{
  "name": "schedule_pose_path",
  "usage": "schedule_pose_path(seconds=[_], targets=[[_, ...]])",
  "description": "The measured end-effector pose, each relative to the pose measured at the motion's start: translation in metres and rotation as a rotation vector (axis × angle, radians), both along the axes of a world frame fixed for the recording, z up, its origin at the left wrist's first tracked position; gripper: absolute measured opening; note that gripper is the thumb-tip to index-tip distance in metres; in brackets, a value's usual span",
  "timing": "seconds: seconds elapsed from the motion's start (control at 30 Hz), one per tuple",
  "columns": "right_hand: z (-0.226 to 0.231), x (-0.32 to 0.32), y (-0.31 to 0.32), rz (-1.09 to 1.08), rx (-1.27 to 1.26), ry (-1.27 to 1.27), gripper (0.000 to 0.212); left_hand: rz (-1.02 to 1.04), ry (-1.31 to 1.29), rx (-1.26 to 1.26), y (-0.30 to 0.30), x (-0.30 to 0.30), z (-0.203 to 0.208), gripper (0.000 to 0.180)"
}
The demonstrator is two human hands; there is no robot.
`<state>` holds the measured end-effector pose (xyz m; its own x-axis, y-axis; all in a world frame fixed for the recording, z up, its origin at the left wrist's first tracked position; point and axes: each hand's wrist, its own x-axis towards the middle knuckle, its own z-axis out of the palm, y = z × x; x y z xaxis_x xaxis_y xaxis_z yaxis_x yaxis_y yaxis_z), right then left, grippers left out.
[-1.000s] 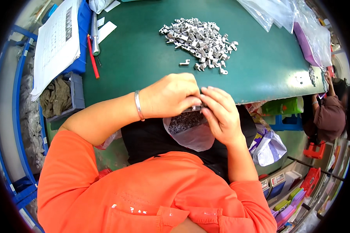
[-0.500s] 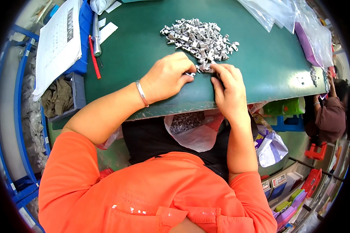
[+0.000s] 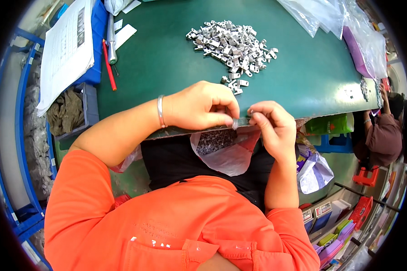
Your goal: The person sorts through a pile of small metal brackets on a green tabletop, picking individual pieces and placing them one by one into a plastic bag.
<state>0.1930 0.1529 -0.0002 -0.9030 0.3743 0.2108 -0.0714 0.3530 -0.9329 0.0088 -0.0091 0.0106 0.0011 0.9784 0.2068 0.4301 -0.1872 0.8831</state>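
Observation:
Over the table's front edge my left hand (image 3: 201, 106) is closed, pinching a small silver metal part (image 3: 234, 123) between thumb and forefinger. Close to its right, my right hand (image 3: 276, 128) is also closed, with a small metal piece (image 3: 251, 112) at its fingertips, mostly covered. The two pinches are a short gap apart. Beyond the hands lies a heap of small silver metal parts (image 3: 233, 45), some showing holes. A few loose parts (image 3: 235, 83) lie between the heap and my left hand.
On my lap, under the edge of the green table (image 3: 153, 54), an open plastic bag (image 3: 233, 160) holds many small pieces. Left are a red pen (image 3: 109, 72), papers (image 3: 65, 58) and a grey bin (image 3: 90, 106) with cloth. A person (image 3: 384, 135) sits far right.
Both hands have drawn back from the heap toward the table's front edge, each with a small metal part. A few parts have been left loose in front of the heap.

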Motion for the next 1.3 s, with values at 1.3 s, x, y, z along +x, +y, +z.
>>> schedule_pose_path(seconds=[1.3], targets=[[-0.005, -0.034, 0.011, 0.222, 0.531, 0.224, 0.034, 0.946, 0.383, 0.048, -0.010, 0.077, -0.013, 0.018]])
